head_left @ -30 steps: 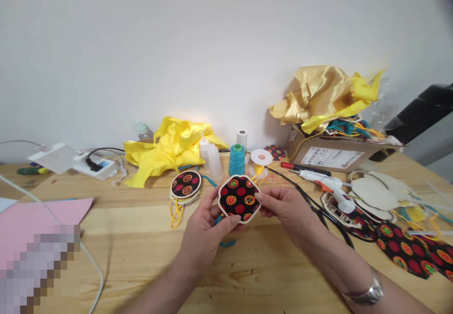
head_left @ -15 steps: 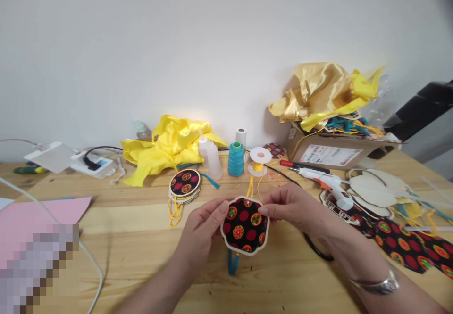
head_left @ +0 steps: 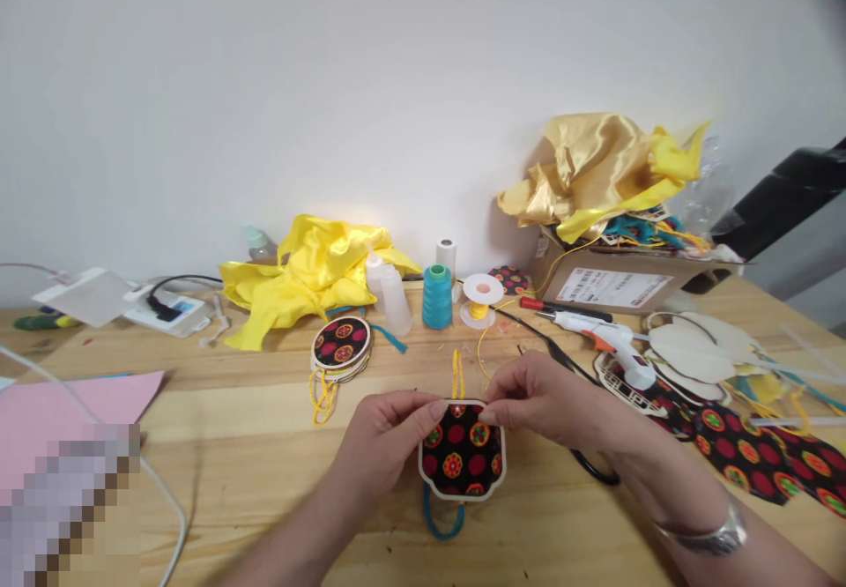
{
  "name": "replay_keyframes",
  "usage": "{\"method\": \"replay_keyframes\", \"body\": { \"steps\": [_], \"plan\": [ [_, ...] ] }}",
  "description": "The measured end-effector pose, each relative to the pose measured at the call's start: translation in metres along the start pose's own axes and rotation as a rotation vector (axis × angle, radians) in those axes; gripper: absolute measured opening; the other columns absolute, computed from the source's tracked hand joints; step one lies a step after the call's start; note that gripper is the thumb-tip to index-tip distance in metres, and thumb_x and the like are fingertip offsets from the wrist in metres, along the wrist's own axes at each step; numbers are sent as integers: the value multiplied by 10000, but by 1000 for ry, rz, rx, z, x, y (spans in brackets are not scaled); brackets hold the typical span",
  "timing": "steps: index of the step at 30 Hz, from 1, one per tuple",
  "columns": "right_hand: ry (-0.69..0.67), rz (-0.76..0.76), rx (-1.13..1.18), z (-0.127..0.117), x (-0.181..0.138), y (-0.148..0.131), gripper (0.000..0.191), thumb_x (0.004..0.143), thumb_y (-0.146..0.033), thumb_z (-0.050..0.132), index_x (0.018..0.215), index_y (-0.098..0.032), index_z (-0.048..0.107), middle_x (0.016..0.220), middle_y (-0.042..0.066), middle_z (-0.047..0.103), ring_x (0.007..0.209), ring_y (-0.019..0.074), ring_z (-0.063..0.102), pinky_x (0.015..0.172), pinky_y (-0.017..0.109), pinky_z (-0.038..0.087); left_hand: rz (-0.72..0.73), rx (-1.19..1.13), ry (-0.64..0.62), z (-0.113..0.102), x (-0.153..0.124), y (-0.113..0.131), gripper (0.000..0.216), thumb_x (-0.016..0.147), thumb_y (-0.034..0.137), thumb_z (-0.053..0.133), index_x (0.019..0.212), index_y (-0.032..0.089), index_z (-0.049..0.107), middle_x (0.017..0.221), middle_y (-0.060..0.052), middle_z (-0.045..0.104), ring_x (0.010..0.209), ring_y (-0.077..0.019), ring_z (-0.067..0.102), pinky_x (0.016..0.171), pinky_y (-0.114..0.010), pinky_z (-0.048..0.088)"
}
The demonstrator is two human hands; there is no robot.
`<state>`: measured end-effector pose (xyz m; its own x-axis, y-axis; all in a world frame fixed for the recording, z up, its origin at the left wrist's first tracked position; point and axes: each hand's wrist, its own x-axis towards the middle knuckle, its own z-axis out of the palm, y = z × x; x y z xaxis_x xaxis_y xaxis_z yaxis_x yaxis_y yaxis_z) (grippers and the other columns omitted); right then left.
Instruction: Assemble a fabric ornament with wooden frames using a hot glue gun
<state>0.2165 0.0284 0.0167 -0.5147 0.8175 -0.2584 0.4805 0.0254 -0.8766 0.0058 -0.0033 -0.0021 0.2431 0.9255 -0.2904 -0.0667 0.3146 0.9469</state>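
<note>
Between my hands is a scalloped ornament (head_left: 461,456), black patterned fabric inside a pale wooden-looking frame. My left hand (head_left: 389,442) pinches its upper left edge, thumb on the front. At the upper right edge, my right hand (head_left: 538,402) grips it with thumb and fingertips. A yellow cord loop (head_left: 457,374) stands out from its top, and a blue ribbon loop (head_left: 442,530) hangs below. Fingers behind the ornament are hidden. Beyond my left hand lies a stack of round ornaments (head_left: 342,345) with the same fabric and yellow cords.
Behind stand a teal thread cone (head_left: 437,298), white bottles (head_left: 395,298) and a spool of yellow cord (head_left: 479,305). Yellow satin (head_left: 304,278) is heaped at the back. To the right are a glue gun (head_left: 604,336), fabric strips (head_left: 746,455) and a cardboard box (head_left: 604,283). A white cable (head_left: 168,499) crosses the left side.
The ornament has come slightly lower and nearer, with both hands still on it. Its blue ribbon now shows as a wider loop underneath. The whole view has shifted a little.
</note>
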Motion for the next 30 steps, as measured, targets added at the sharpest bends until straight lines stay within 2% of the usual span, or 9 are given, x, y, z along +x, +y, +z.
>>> {"method": "replay_keyframes", "body": {
  "steps": [6, 10, 19, 30],
  "plan": [
    [2, -20, -7, 0, 0, -4, 232, 735, -350, 630, 603, -165, 679, 496, -45, 455, 481, 77, 338, 428, 208, 245, 16, 60, 47, 3, -1, 4, 219, 682, 392, 730, 691, 178, 778, 597, -29, 707, 524, -128, 561, 519, -214, 449],
    [-6, -21, -2, 0, 0, -5, 230, 738, -335, 623, 597, -160, 672, 491, -47, 441, 476, 74, 326, 425, 209, 238, 24, 99, 60, 3, 1, 2, 224, 695, 388, 718, 708, 173, 778, 615, -34, 711, 547, -142, 574, 529, -223, 453],
    [23, -19, -16, -5, -3, -4, 203, 736, -321, 627, 613, -171, 688, 505, -36, 489, 482, 83, 360, 439, 218, 266, -6, 56, -26, 0, 3, 1, 233, 756, 368, 681, 884, 196, 773, 764, -41, 751, 689, -173, 639, 652, -252, 493],
    [91, -2, 73, -23, -5, -3, 247, 755, -360, 633, 616, -157, 658, 545, -30, 512, 513, 82, 397, 490, 221, 299, -71, 16, -76, -9, 7, 3, 189, 698, 311, 744, 806, 157, 752, 733, -47, 746, 622, -142, 644, 587, -226, 492]
  ]
}}
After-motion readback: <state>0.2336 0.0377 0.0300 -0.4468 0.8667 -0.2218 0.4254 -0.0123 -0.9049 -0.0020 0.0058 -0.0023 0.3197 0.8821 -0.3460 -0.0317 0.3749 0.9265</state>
